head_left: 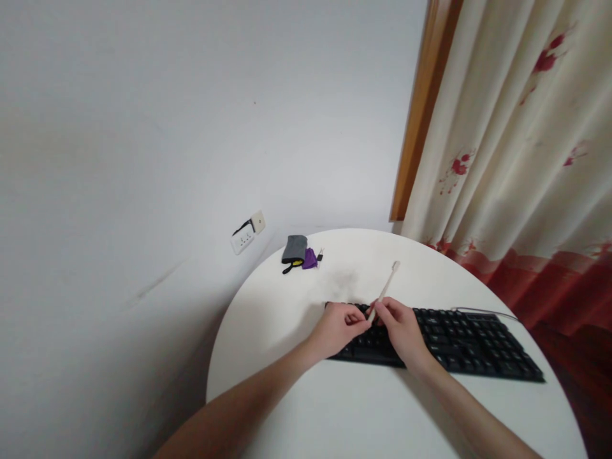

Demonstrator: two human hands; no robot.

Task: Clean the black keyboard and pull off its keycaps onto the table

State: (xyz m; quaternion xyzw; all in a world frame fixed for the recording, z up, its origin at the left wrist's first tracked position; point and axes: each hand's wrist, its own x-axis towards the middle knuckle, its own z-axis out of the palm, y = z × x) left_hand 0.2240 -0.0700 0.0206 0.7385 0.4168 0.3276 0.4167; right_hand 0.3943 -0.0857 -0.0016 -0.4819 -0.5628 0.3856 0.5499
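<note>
The right hand (pixel 404 328) has its thumb and forefinger nearly closed, pinching one toothbrush (pixel 385 291) along its handle. The left hand (pixel 335 328) is loosely curled, a small gap inside the bend of its fingers, with thumb and forefinger tips drawn together at the brush's lower end; whether they grip it or only touch it, I cannot tell. The brush slants up and away from both sets of fingertips, its head the farthest part from them.

Directly beneath the fingers lies one black keyboard (pixel 471 341), most of it reaching out to the right of the right hand. One thin cable (pixel 482 311) runs behind its right part, well to the right of the fingers. All this is on one white table (pixel 268 338).

Beyond the left fingers, and to their left, sit three small things close together: one grey pouch (pixel 295 247), one purple cloth (pixel 310 259) just beside it, and one black clip (pixel 320 257). Farther left of the fingers, two fittings (pixel 243 240) are on the wall (pixel 143 159).
</note>
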